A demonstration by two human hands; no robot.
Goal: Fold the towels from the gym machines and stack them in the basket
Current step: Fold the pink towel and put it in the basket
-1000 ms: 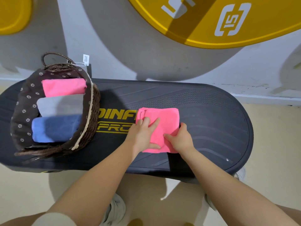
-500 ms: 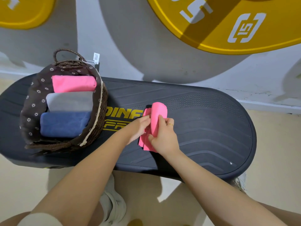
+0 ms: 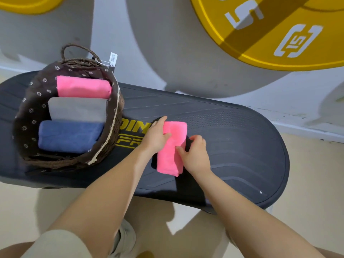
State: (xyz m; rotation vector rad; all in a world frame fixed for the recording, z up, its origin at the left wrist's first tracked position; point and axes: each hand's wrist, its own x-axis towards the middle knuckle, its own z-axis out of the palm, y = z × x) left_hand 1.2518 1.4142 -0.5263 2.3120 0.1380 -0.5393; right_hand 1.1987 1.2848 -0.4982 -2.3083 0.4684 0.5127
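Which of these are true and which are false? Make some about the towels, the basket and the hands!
1. The basket holds three folded towels. True.
2. The blue towel lies on the black platform. False: it is in the basket.
3. Both hands touch the pink towel on the platform. True: left hand, right hand.
4. The basket holds a green towel. False: pink, grey and blue.

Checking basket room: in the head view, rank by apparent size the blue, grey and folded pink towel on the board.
1. blue towel and grey towel: alike, unranked
2. pink towel on the board, partly covered by hands
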